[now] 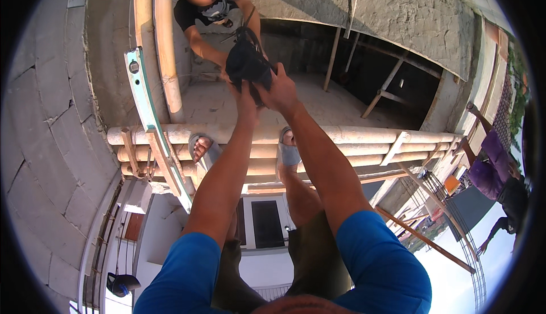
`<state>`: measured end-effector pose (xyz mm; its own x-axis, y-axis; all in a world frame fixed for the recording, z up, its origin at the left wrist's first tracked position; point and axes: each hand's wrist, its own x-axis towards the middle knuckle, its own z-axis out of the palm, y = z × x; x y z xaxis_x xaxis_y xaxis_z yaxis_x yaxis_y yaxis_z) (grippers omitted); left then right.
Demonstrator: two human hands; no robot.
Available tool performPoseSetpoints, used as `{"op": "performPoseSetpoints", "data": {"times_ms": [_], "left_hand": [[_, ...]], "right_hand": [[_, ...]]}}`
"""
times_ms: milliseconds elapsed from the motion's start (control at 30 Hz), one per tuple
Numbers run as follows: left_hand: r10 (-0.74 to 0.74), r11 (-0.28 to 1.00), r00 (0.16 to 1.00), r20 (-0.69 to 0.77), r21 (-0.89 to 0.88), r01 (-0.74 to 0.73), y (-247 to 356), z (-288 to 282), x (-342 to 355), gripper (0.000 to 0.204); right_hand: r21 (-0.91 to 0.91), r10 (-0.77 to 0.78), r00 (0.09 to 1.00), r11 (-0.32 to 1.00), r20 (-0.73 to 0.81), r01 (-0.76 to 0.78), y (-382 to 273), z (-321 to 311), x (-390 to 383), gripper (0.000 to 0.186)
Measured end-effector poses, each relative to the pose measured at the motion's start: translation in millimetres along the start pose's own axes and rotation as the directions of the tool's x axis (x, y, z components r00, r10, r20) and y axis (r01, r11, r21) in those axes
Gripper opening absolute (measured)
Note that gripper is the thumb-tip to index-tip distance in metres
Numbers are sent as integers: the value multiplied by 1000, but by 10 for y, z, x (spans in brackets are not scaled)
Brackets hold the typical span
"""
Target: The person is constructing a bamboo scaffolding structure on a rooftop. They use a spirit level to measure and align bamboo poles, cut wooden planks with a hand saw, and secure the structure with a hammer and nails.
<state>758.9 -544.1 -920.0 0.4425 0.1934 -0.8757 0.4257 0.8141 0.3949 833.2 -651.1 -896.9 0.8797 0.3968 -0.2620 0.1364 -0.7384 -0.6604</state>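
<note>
Both my arms stretch forward, and my left hand and my right hand close on the lower edge of a black cloth bag with a strap. The fingers are partly hidden behind the bag. Across from me, a person in a black printed T-shirt reaches toward the same bag; one of that person's hands is at its left side, and the other hand is mostly hidden.
My sandalled feet stand on horizontal bamboo poles. A light-blue spirit level leans beside upright bamboo. Grey block wall rises at left. Wooden props stand under a concrete slab. Another person in purple is at far right.
</note>
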Motion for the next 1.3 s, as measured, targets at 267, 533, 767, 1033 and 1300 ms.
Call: {"op": "performPoseSetpoints", "data": {"times_ms": [267,533,767,1033,1300], "left_hand": [[-84,996,979,185,-15,89,-26,339,-878,64],[-105,992,958,268,96,82,-468,845,-1617,68],[-510,794,798,322,532,293,-174,1833,-3447,87],[-719,542,523,457,840,12,210,2341,-4759,89],[-471,362,862,186,932,-3,2044,1258,-4324,71]], "right_hand": [[-63,92,994,994,59,-88,-358,-879,-585,63],[-59,147,982,986,-123,-155,-504,-1915,-1375,52],[78,396,827,913,-400,-399,-877,-3362,-2713,28],[526,673,317,729,-668,-439,-1410,-5264,-4159,43],[673,640,-244,602,-729,-431,-1188,-7006,-5415,61]]}}
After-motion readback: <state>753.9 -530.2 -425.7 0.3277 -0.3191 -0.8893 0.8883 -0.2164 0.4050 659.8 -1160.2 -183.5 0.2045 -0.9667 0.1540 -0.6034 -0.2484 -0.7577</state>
